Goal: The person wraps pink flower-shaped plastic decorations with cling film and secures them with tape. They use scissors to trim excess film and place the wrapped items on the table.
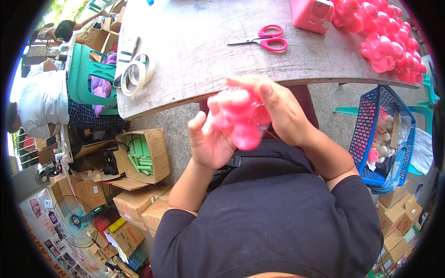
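Just past the front edge of the worktable point(194, 62), my two hands hold a glossy pink lobed piece point(240, 116), wax-like, with shiny clear wrap over it. My left hand point(213, 146) cups it from the left, palm up and thumb raised. From the right, my right hand point(283, 107) curves over its top and side. The piece is slightly blurred, and some of my fingers are hidden behind it. Pink-handled scissors point(267, 40) lie beyond my hands, blades to the left. Several similar pink pieces point(382, 48) are heaped at the table's right end.
Tape rolls point(134, 78) sit at the table's left corner; a pink tape dispenser point(313, 17) stands at the back. Right of me is a blue basket point(363, 125) of scraps. Left are a carton of green sticks point(160, 153), a fan point(78, 220) and a person point(45, 100).
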Motion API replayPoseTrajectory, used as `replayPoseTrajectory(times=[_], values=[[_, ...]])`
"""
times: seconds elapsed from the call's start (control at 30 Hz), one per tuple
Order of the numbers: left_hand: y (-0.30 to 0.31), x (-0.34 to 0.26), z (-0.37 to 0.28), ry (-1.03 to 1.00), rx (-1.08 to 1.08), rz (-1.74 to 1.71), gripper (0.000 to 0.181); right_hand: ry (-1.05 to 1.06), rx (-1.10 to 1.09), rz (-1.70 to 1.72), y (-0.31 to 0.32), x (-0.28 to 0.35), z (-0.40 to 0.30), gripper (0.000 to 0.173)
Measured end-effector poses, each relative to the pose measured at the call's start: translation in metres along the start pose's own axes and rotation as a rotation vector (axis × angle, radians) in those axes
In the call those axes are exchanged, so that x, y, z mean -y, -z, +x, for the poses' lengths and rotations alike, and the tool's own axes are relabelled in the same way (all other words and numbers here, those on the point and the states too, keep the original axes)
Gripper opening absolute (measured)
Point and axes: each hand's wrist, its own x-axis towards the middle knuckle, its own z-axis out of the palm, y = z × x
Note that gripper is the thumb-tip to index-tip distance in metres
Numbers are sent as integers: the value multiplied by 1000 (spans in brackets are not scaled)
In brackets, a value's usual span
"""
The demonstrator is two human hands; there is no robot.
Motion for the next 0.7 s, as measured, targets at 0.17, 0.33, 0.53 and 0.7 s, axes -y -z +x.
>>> replayPoseTrajectory(times=[0.17,0.33,0.53,0.7], values=[[-5,4,0,65,-70,-97,79,-9,4,-106,-5,0,1,53],[-20,9,4,-162,-255,129,75,456,-484,-610,5,-14,-7,48],[-17,22,3,-382,-410,314,74,242,-352,-720,-12,-12,-7,39],[-19,30,5,-422,-447,259,75,307,-493,-555,-23,-12,2,19]])
